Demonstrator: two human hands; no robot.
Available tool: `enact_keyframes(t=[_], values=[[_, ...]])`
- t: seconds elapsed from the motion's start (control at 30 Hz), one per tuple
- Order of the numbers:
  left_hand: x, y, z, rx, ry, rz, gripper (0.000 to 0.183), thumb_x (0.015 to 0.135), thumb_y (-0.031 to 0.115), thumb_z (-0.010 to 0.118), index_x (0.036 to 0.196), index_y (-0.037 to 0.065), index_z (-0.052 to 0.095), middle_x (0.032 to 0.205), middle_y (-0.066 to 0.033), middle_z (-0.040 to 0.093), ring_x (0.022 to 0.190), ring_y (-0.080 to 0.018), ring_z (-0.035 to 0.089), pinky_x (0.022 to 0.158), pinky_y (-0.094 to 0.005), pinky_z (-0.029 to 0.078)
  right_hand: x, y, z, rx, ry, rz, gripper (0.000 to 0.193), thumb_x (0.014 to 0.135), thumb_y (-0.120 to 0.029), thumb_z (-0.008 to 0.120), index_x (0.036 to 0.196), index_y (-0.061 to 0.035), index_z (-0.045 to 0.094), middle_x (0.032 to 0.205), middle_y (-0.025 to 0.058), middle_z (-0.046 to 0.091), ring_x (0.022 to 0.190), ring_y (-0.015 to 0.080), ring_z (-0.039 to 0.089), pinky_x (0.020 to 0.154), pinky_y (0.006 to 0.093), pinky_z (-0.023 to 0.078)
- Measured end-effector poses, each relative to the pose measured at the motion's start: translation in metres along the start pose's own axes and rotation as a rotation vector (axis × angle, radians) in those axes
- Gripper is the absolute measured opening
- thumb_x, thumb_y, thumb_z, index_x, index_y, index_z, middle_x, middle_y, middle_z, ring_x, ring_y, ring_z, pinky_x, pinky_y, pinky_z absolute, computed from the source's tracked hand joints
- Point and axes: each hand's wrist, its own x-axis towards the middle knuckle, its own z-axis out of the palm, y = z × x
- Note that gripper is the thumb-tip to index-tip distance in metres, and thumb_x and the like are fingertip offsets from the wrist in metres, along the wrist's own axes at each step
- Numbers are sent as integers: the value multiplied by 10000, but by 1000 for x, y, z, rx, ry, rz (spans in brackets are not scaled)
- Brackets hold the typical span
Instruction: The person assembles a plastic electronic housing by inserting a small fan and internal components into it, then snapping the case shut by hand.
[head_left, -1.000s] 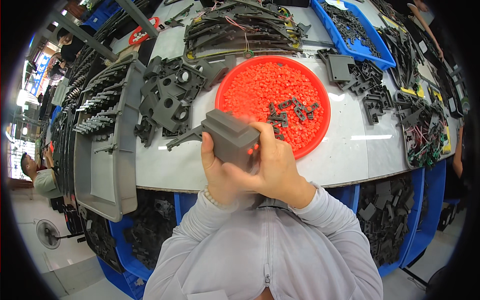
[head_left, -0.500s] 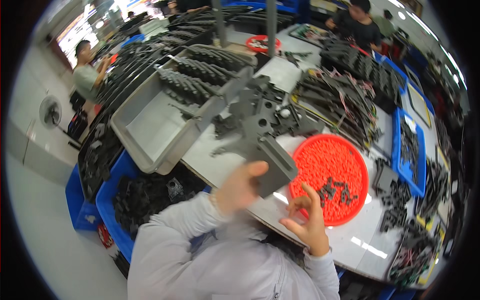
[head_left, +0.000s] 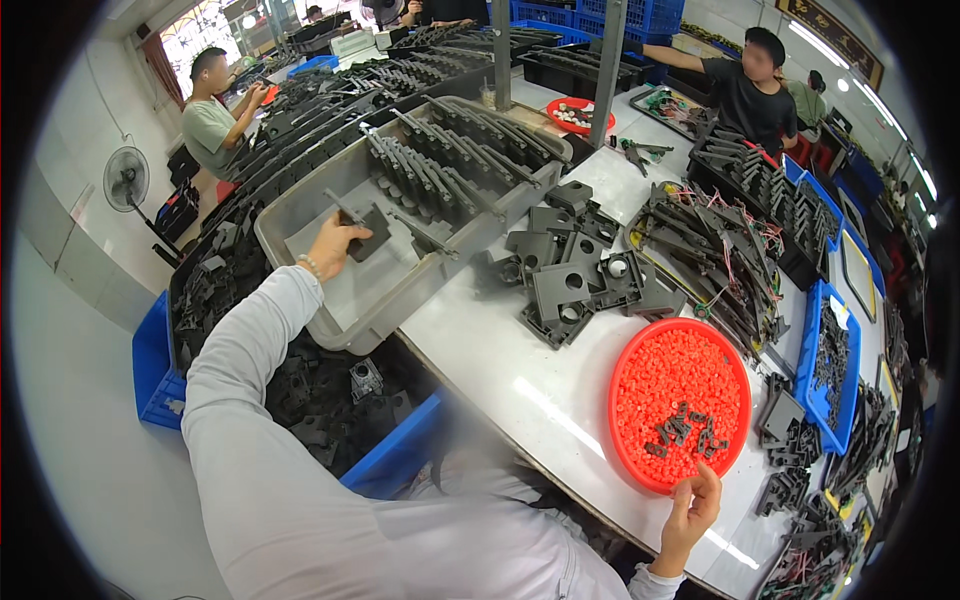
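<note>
My left hand (head_left: 335, 247) reaches out to the left over the grey tub (head_left: 277, 240). It is closed on a dark grey plastic plate (head_left: 371, 236), held edge-up inside the tub beside rows of similar dark parts (head_left: 430, 165). My right hand (head_left: 693, 510) is low at the right, by the near rim of a round red tray (head_left: 617, 440). Its fingers are curled together; anything between them is hidden. Small red pieces (head_left: 665, 365) fill that tray, with several small black clips (head_left: 678, 430) lying on top.
Dark brackets with round holes (head_left: 565, 285) are heaped on the white table (head_left: 480, 345). A blue bin (head_left: 400, 450) of black parts stands below its edge. Wired strips (head_left: 705, 250) and a blue tray (head_left: 808, 340) lie to the right. Co-workers (head_left: 755, 95) sit beyond.
My left hand has carried the plate from above the table, left and away into the grey tub. My right hand has moved down to the red tray's near rim, its fingers now curled in.
</note>
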Motion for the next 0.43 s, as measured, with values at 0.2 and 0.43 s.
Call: enact_keyframes(t=[0.2,0.43], values=[[-8,-15,66,48,-143,49,513,690,-90,558,1185,-19,442,996,-79,573,894,-181,557,777,-282,448,-4,-2,2,-57,8,-6,253,825,-30,563,1070,27,537,656,52,555,611,119,524,619,244,413],[-18,-12,74,224,-256,26,630,663,-75,485,1279,-7,370,1079,-97,553,986,-186,520,833,-257,409,-7,6,-5,-139,-42,-28,243,871,-79,549,1092,19,527,665,36,530,606,97,506,568,222,412]])
